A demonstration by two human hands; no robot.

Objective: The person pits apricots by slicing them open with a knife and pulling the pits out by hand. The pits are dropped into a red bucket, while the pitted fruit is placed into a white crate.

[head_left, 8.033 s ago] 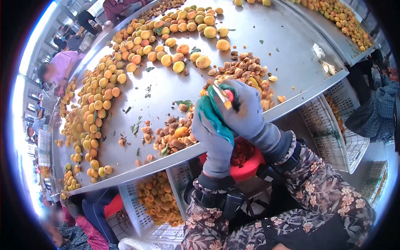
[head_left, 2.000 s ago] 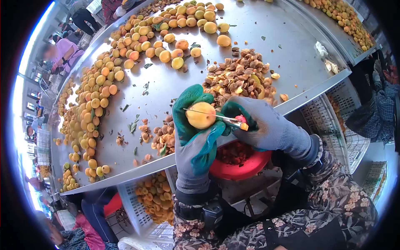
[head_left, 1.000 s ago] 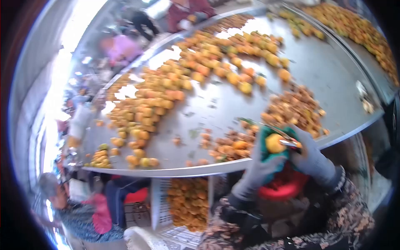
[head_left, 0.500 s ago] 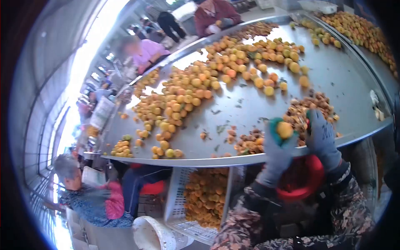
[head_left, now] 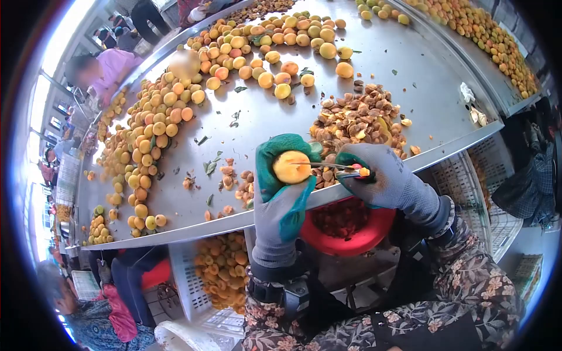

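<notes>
My left hand (head_left: 278,213), in a grey glove with a green palm, is wrapped round a yellow apricot (head_left: 289,168). My right hand (head_left: 383,178), gloved alike, grips a small knife (head_left: 325,164) with a red and yellow handle. Its thin blade lies against the apricot's right side, where a dark line runs across the skin. Both hands are over the front edge of a metal table (head_left: 386,58). Just beyond them is a heap of brown apricot pits (head_left: 351,120). Below stands a red basin (head_left: 380,228) with dark reddish pieces inside.
Many whole apricots (head_left: 158,126) form a curved band across the table's left and far side. Under the front edge, a white crate (head_left: 184,275) holds apricots beside a white bucket (head_left: 175,338). Other people sit along the left, one in a pink top (head_left: 114,67).
The view has swung right and down, and the hands now appear nearer the middle. My hands have come together, and the knife blade now meets the apricot in my left hand.
</notes>
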